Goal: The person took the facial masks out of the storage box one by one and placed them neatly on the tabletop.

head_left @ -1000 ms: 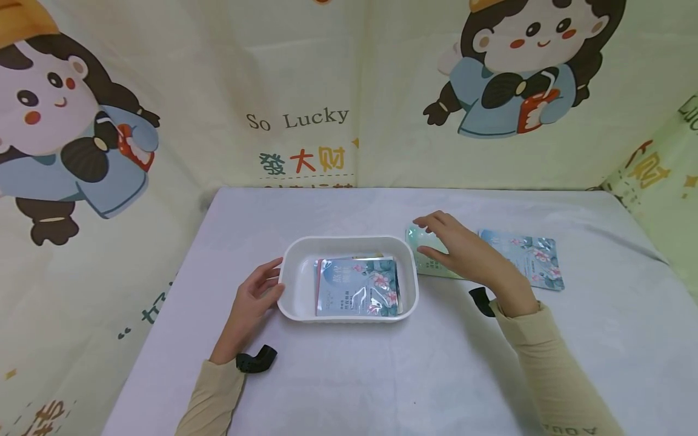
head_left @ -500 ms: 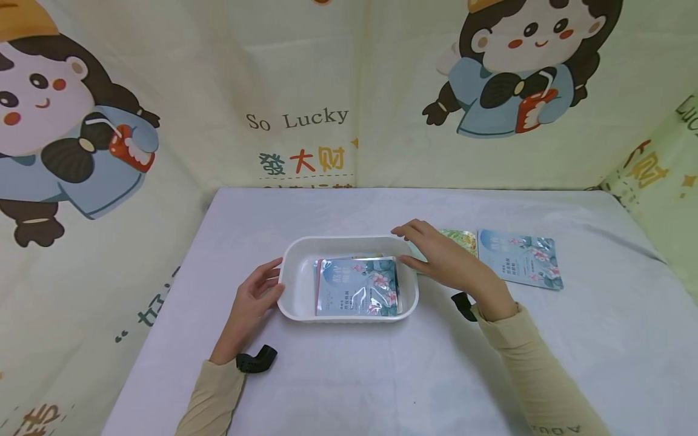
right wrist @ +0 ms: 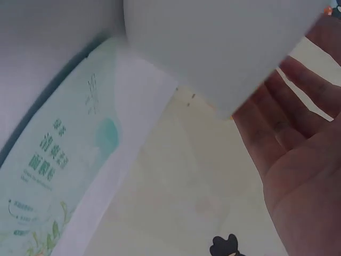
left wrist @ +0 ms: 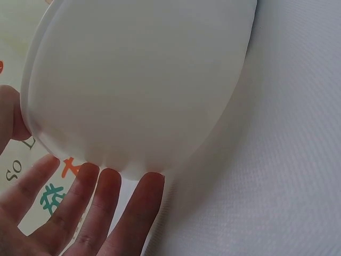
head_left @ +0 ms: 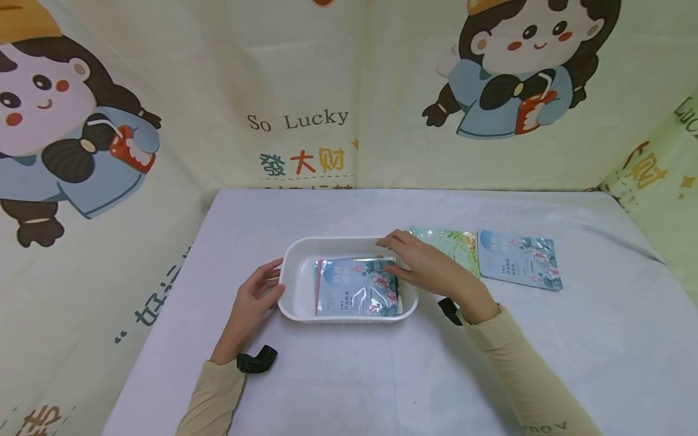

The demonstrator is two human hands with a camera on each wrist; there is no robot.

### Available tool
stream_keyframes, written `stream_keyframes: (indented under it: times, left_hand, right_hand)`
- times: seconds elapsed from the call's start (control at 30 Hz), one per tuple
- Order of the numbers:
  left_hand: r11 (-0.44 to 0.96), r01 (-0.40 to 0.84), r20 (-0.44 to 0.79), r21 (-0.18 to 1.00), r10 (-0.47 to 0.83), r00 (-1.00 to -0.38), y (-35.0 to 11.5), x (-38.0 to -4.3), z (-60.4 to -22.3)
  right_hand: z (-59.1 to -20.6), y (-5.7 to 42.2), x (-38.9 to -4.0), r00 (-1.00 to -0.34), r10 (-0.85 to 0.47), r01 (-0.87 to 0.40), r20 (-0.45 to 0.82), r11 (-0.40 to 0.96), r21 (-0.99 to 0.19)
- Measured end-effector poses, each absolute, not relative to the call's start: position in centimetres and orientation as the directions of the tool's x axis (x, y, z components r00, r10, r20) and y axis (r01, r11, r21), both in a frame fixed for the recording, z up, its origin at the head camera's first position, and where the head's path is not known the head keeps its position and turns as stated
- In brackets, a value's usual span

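A white plastic tray (head_left: 297,290) stands on the table with a small stack of face mask packets inside. The top packet (head_left: 349,290) is blue with pink flowers and covers most of those beneath. My left hand (head_left: 253,300) rests its fingertips against the tray's left end; the left wrist view has these fingers (left wrist: 106,186) spread along the outer wall, the thumb near the rim. Over the tray's right end, my right hand (head_left: 428,263) reaches across the rim with extended fingers and thumb apart, holding nothing. Its thumb tip overlaps the top packet in the head view.
Right of the tray lies a green face mask packet (head_left: 455,245), partly hidden by my right hand. Beside it is another blue floral packet (head_left: 520,260). A white cloth (head_left: 349,375) covers the table, and a printed curtain (head_left: 305,60) hangs behind.
My right hand has moved left from above the green packet to over the tray's right end, uncovering more of that packet. My left hand and the tray have stayed put.
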State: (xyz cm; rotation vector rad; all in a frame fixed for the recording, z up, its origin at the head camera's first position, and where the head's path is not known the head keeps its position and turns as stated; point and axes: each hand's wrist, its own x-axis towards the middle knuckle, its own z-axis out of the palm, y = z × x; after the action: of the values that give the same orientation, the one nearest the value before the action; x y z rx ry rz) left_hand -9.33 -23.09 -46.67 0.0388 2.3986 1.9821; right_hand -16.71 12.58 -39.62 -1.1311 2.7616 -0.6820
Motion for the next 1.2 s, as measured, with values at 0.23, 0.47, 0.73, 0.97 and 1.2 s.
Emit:
stream_keyframes:
  times: [0.23, 0.47, 0.73, 0.97, 1.2]
  left_hand:
    - [0.188, -0.008, -0.015, 0.982, 0.034, -0.999, -23.0, -9.3, -46.6]
    - [0.177, -0.007, -0.013, 0.984, 0.035, -0.999, -23.1, -9.4, -46.6]
    - [0.184, -0.014, -0.020, 0.983, 0.031, -0.999, -23.0, -9.3, -46.5]
    - [0.195, -0.003, -0.010, 0.981, 0.038, -0.999, -23.1, -9.2, -46.5]
    - [0.202, -0.007, -0.015, 0.979, 0.036, -0.999, -23.0, -9.3, -46.5]
  right_hand:
    - [-40.1, 11.6, -16.9, -0.720, -0.692, -0.642, 0.057, 0.632, -0.433]
    - [-40.7, 11.0, -16.8, -0.707, -0.707, -0.646, 0.028, 0.628, -0.435]
    - [-41.4, 10.3, -16.6, -0.677, -0.735, -0.693, 0.038, 0.619, -0.369]
    - [-42.0, 9.6, -16.8, -0.649, -0.757, -0.731, 0.076, 0.593, -0.339]
    - [-42.5, 8.9, -16.7, -0.656, -0.755, -0.713, -0.015, 0.626, -0.317]
